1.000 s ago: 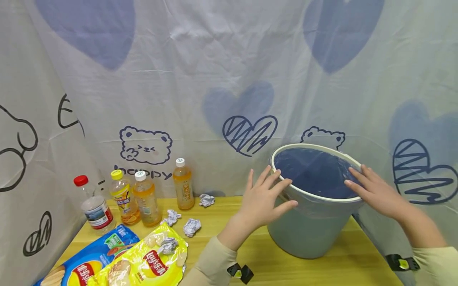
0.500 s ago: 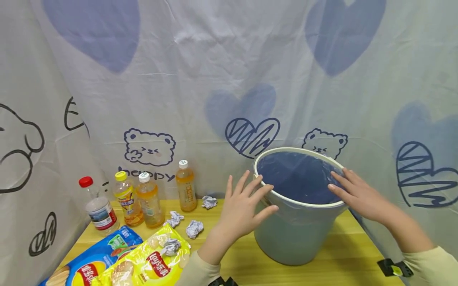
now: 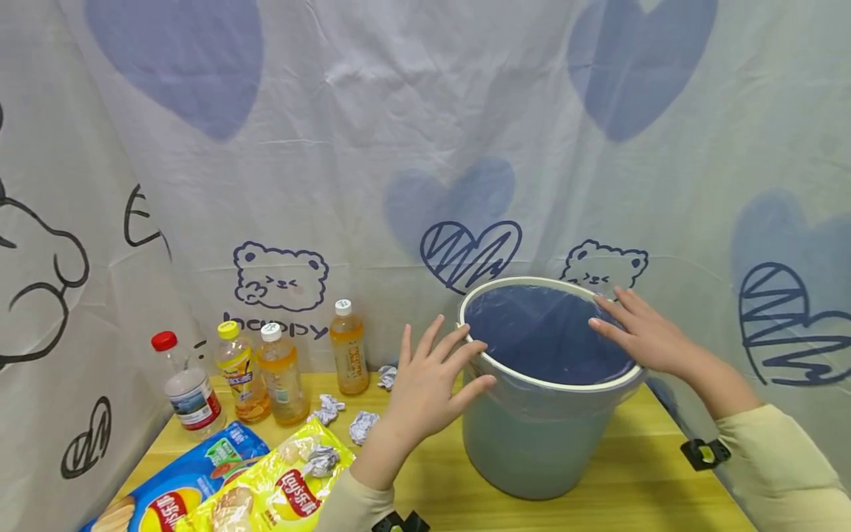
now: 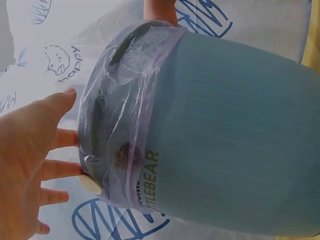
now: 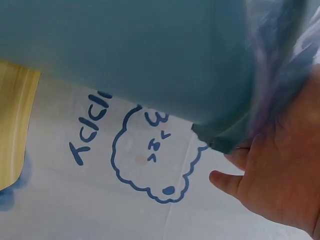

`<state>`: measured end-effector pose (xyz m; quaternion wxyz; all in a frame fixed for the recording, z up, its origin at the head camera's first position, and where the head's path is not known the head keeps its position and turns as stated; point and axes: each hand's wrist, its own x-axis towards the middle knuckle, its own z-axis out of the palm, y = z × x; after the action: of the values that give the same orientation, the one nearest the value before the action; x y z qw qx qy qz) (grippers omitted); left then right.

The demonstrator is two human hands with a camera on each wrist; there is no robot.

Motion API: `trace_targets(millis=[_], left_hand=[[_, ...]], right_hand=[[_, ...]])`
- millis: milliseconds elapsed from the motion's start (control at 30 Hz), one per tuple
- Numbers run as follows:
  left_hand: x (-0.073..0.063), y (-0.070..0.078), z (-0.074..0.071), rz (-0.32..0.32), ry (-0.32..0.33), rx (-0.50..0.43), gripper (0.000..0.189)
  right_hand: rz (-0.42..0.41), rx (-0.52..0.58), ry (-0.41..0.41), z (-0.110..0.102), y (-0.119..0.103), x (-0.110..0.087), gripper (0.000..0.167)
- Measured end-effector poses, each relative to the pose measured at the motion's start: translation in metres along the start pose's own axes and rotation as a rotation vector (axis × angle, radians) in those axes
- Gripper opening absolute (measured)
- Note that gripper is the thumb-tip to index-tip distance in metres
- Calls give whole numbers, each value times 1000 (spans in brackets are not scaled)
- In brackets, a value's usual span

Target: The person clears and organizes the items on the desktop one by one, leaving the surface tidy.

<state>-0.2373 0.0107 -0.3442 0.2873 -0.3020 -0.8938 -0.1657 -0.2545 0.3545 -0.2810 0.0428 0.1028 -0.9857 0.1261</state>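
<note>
A grey-green trash bin (image 3: 532, 443) stands on the table with a cream ring (image 3: 555, 382) round its mouth. A dark blue see-through bag (image 3: 545, 332) lines it, and the clear plastic (image 4: 122, 115) folds down outside the rim in the left wrist view. My left hand (image 3: 425, 384) is at the bin's left rim, fingers spread and fairly straight, fingertips right at the ring. On the opposite side my right hand (image 3: 645, 340) lies over the rim, its fingers extended across the edge. In the right wrist view that hand (image 5: 280, 175) is partly covered by the bin and plastic.
To the left stand a red-capped bottle (image 3: 193, 399), a yellow-capped bottle (image 3: 242, 380) and two white-capped bottles (image 3: 282, 384) (image 3: 349, 355). Crumpled paper balls (image 3: 363, 426) lie near them. Blue (image 3: 179, 480) and yellow (image 3: 279, 488) chip bags lie in front. A printed cloth hangs behind.
The bin has shifted left on the table, nearer the bottles and paper balls, and both hands have moved left along with it. The head view has turned slightly.
</note>
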Motion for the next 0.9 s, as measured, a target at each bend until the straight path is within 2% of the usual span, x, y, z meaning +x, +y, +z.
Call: trace_targets(millis=[233, 433, 667, 900], left_hand=[[1, -12, -1, 43, 66, -11, 54], [-3, -25, -3, 38, 116, -26, 60], [-6, -38, -3, 17, 136, -49, 60], [-15, -43, -3, 10, 145, -73, 57]], right_hand=[[3, -4, -48, 5, -7, 16, 78], [11, -8, -72, 9, -24, 23, 81], [10, -50, -52, 10, -29, 32, 82], [11, -35, -55, 16, -34, 37, 79]])
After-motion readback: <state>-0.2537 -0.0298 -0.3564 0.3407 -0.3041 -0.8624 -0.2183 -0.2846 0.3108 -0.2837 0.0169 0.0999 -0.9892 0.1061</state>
